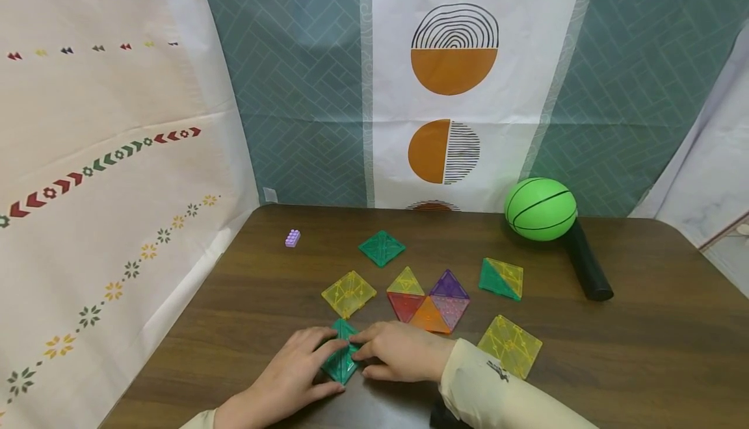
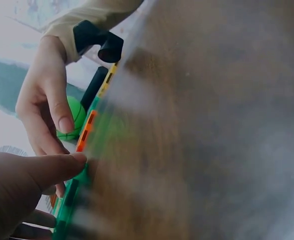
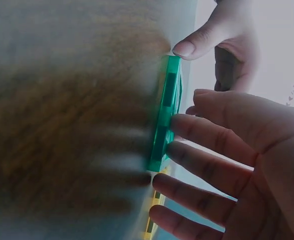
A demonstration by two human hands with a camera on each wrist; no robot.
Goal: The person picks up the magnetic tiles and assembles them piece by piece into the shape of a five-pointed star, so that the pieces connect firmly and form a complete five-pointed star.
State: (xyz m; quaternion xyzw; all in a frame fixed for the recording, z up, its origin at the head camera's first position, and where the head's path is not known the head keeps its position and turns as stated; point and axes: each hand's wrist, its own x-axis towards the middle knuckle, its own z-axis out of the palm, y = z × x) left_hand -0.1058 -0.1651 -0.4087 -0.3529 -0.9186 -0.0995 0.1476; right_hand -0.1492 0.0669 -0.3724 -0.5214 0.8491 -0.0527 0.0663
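Observation:
Two green translucent triangular magnetic tiles (image 1: 341, 365) lie flat on the table, side by side in a diamond. My left hand (image 1: 295, 367) rests at their left side, fingertips touching the tiles and thumb by the near corner. From the right, my right hand (image 1: 404, 351) touches the same tiles with its fingertips. In the right wrist view, the fingers of my right hand (image 3: 212, 150) extend loosely against the edge of a green tile (image 3: 166, 115). The left wrist view shows my left thumb (image 2: 56, 167) above a green tile edge (image 2: 66, 210).
Beyond the hands lie yellow paired tiles (image 1: 349, 294), a green pair (image 1: 382, 248), a partial ring of colored triangles (image 1: 430, 315), a green-yellow square (image 1: 501, 278) and a yellow square (image 1: 511, 346). Farther off are a purple brick (image 1: 292, 238), a green ball (image 1: 541, 208) and a black cylinder (image 1: 588, 263).

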